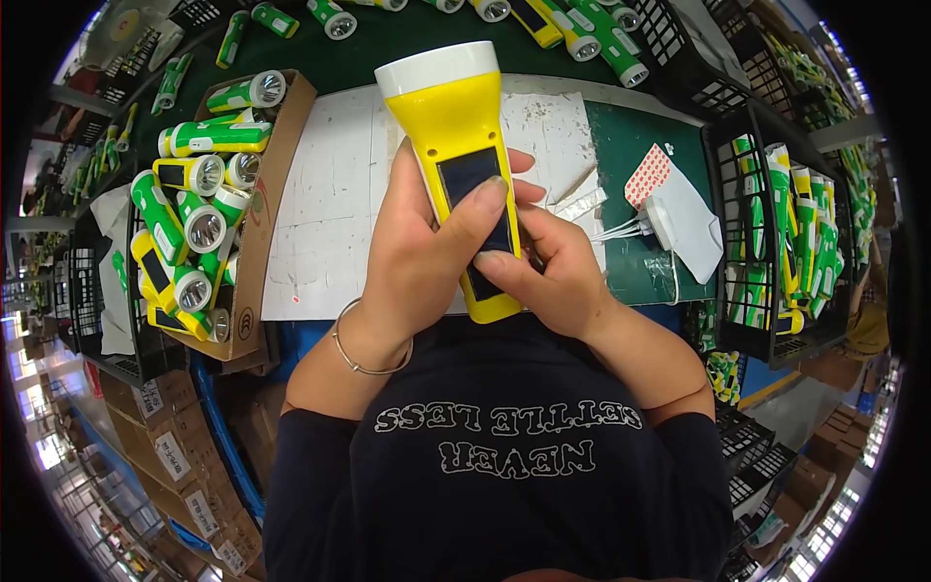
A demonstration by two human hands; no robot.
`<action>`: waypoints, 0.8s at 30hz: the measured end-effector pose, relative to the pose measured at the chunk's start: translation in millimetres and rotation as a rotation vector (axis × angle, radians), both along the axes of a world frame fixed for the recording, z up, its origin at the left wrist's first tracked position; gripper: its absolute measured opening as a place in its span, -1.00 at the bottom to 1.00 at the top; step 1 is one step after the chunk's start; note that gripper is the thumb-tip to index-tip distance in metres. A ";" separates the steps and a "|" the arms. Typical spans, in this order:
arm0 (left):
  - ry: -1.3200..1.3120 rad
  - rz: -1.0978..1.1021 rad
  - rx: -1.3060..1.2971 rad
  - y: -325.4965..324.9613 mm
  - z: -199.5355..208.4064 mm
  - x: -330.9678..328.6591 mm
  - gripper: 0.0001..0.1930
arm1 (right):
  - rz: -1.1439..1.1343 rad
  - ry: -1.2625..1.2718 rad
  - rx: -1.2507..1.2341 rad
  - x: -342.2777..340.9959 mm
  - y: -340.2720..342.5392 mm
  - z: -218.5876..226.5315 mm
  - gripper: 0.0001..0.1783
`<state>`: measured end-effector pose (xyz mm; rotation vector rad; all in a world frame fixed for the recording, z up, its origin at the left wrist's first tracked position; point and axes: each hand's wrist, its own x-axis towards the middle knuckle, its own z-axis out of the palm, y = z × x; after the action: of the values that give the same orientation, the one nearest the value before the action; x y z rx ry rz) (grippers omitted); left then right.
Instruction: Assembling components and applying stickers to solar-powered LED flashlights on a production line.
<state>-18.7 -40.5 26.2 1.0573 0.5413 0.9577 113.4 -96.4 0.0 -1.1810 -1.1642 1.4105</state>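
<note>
At the left of the counter (626, 136), an open cardboard box (278, 175) is holding jumbled green, white and yellow flashlights (206, 230); at the right, a lattice-sided black plastic crate (810, 343) is holding similar lights (807, 233) packed together. Between them, over the counter, the left hand (417, 233) and right hand (560, 260) are gripping a smooth yellow flashlight (461, 134) with a flared white head (441, 70), thumbs pressing its dark rectangular panel (462, 177).

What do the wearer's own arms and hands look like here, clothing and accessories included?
The left hand and right hand are ungloved. A thin, silvery bangle circles the left wrist; none shows on the right. Both forearms are uncovered below the short, dark sleeves of a plain-coloured top.
</note>
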 end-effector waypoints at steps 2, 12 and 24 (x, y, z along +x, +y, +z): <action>0.010 -0.003 0.003 -2.9 2.3 -1.0 -0.58 | 0.000 0.084 0.074 -3.9 -1.5 1.1 -0.54; -0.001 -0.036 0.197 -4.5 -3.8 4.0 -0.58 | 0.051 0.026 0.150 5.8 -3.4 -7.4 -0.41; 0.010 -0.057 0.203 1.1 -1.9 10.1 -0.54 | 0.035 0.160 0.173 9.4 -2.4 -8.2 -0.35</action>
<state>-8.6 -39.4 24.3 1.2535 0.4258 0.9725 122.7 -98.8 -8.2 -0.9144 -1.1728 1.3735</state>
